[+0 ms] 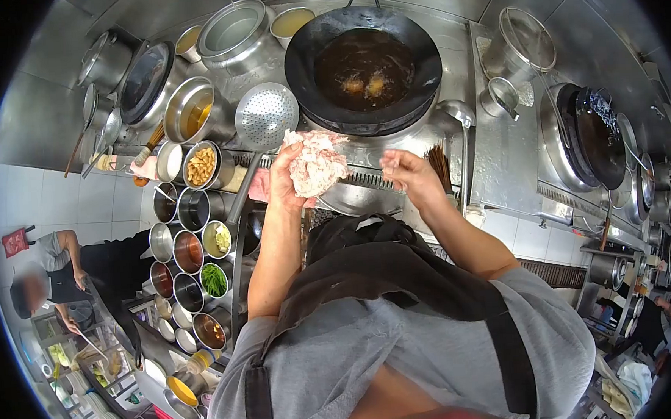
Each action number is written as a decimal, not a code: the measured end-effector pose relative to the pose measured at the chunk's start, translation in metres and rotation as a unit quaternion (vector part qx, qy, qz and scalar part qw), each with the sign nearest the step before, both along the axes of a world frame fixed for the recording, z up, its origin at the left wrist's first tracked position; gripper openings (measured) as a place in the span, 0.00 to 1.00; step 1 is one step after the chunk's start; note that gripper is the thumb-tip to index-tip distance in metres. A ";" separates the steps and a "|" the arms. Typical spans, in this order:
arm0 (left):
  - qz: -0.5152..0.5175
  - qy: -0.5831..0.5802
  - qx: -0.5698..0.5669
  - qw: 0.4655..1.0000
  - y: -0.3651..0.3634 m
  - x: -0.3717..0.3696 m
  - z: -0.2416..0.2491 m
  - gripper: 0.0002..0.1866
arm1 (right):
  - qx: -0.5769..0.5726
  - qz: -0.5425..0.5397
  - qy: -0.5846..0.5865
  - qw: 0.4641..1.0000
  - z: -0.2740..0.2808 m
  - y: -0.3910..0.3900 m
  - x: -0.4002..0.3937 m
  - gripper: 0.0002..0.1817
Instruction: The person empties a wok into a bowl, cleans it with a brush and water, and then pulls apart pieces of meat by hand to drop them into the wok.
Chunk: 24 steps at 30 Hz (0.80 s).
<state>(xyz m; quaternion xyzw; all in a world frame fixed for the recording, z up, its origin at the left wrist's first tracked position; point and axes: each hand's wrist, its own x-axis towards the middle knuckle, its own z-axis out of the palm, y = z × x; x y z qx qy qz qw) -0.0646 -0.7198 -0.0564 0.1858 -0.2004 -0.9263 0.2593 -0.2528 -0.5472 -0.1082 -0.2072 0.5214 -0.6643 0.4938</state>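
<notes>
My left hand (281, 176) is wrapped round a clump of pale pink raw minced meat (317, 165), near the front of the stove. To its right, my right hand (410, 177) is raised with fingers curled towards the thumb; whether anything small is between them I cannot make out. Beyond both hands sits a black wok (302, 78) of dark oil, in which two golden-brown pieces (375, 84) float among small bubbles. A perforated metal skimmer (267, 116) lies just past my left hand, its handle running down towards me.
Left of me stand several metal pots of ingredients, including peanuts (201, 166) and chopped greens (214, 280). A ladle (456, 115) lies right of the wok, near a bamboo brush (438, 166). Another wok (601, 131) stands far right. A co-worker (65, 269) works at the left.
</notes>
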 end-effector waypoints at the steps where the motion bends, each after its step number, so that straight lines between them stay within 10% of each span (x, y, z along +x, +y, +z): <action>1: 0.002 0.001 0.000 1.000 0.000 0.000 0.000 0.21 | 0.019 -0.013 -0.028 0.999 0.000 0.004 0.000 0.16; 6: 0.002 0.000 0.001 1.000 0.000 -0.001 -0.001 0.22 | 0.066 -0.108 -0.092 0.988 0.020 0.003 -0.007 0.13; 12: -0.007 -0.003 -0.018 1.000 0.002 -0.007 0.003 0.23 | -0.007 -0.161 -0.045 0.986 0.030 -0.006 -0.027 0.32; 18: -0.007 -0.011 -0.018 1.000 -0.002 -0.004 -0.004 0.24 | -0.014 -0.095 0.034 0.995 0.008 -0.016 -0.037 0.12; 24: -0.030 0.012 -0.020 0.999 -0.002 0.005 -0.001 0.25 | 0.066 -0.022 0.147 0.987 0.019 -0.035 -0.080 0.22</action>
